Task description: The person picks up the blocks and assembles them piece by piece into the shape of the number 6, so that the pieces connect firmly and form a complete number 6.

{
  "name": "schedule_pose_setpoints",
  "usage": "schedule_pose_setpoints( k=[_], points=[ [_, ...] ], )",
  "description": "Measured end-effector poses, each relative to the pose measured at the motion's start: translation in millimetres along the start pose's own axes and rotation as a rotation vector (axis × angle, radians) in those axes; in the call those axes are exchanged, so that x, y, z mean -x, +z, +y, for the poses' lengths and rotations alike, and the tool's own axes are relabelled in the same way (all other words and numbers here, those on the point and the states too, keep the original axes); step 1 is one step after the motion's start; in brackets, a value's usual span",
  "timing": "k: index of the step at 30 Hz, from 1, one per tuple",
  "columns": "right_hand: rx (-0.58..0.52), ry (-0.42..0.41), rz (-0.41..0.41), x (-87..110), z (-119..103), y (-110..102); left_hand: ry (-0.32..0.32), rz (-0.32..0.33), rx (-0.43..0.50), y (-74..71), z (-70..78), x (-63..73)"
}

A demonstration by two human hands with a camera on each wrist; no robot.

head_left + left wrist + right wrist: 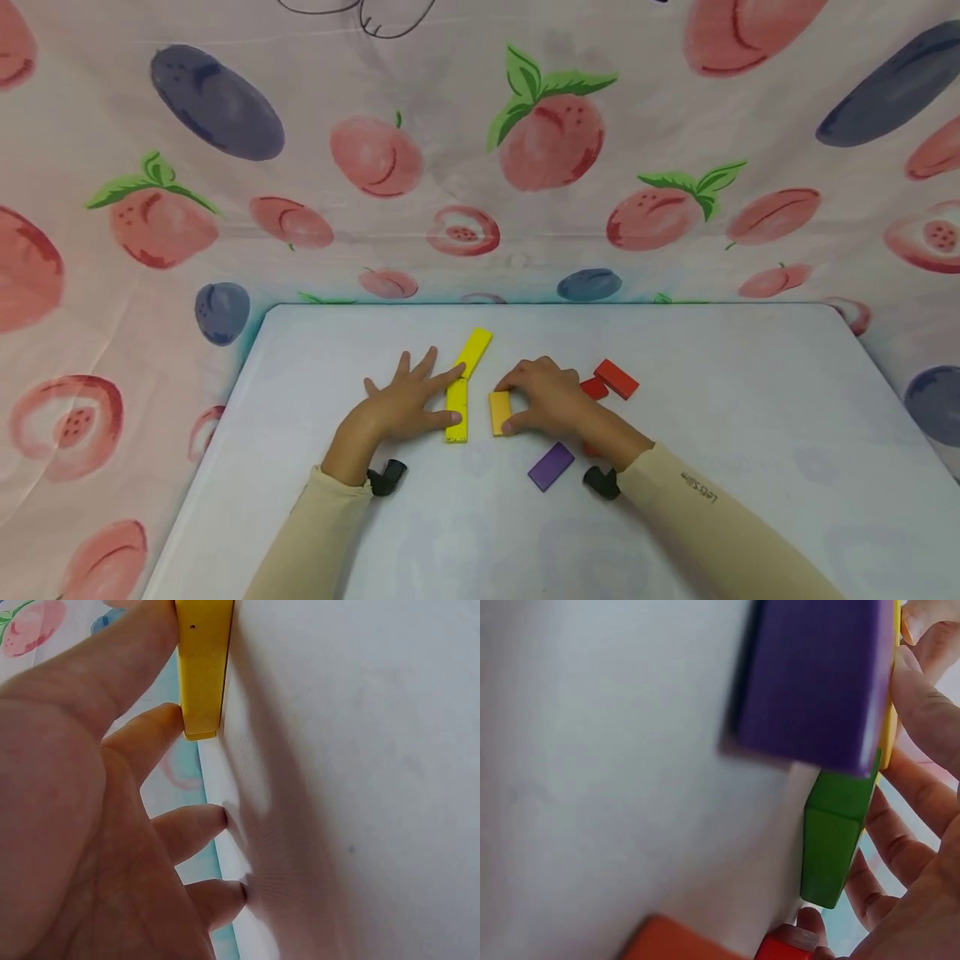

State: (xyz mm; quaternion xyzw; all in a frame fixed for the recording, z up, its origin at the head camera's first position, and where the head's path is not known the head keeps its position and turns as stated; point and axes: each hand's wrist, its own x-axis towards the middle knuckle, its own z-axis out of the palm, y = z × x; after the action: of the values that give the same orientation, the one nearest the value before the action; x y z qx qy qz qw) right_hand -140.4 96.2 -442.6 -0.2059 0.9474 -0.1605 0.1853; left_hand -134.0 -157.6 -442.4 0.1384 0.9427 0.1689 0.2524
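Observation:
Two bright yellow blocks lie end to end on the table, the nearer one (457,395) pointing straight away from me and the farther one (477,343) angled to the right. My left hand (397,408) is spread flat, its thumb on the nearer block and its index fingertip by the joint. Between thumb and fingers, my right hand (555,402) pinches an orange-yellow block (497,414), just right of the yellow pair. Beneath that hand stands a green block (832,855), hidden from the head view. A purple block (551,467) lies in front of the right hand.
Right of the right hand are a red block (618,379) and another red piece (594,388), partly covered. An orange block (679,943) shows by the right wrist. The white table (750,500) meets a fruit-patterned cloth (450,167) along its back edge.

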Motion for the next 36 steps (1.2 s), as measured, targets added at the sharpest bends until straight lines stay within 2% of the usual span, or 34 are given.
schedule_pose_setpoints(
  k=[8, 17, 24, 29, 36],
  points=[
    [-0.069, 0.040, 0.039, 0.7, -1, 3, -0.012, 0.006, 0.010, 2.1, -0.9, -1.4],
    [-0.045, 0.034, 0.126, 6.3, -4, 1, -0.010, 0.012, 0.024, 2.7, -1.8, -3.2],
    [-0.283, 0.025, 0.128, 13.7, 2, 2, -0.011, 0.000, 0.015, 1.3, 0.2, -2.8],
    [-0.375, 0.012, 0.127, 17.5, 1, 4, -0.010, 0.004, 0.003, -0.1, 0.2, -2.7],
    [-0.589, 0.043, 0.067, 21.8, 0, 10, -0.015, 0.015, 0.011, 1.9, -0.4, -2.2]
  ],
)
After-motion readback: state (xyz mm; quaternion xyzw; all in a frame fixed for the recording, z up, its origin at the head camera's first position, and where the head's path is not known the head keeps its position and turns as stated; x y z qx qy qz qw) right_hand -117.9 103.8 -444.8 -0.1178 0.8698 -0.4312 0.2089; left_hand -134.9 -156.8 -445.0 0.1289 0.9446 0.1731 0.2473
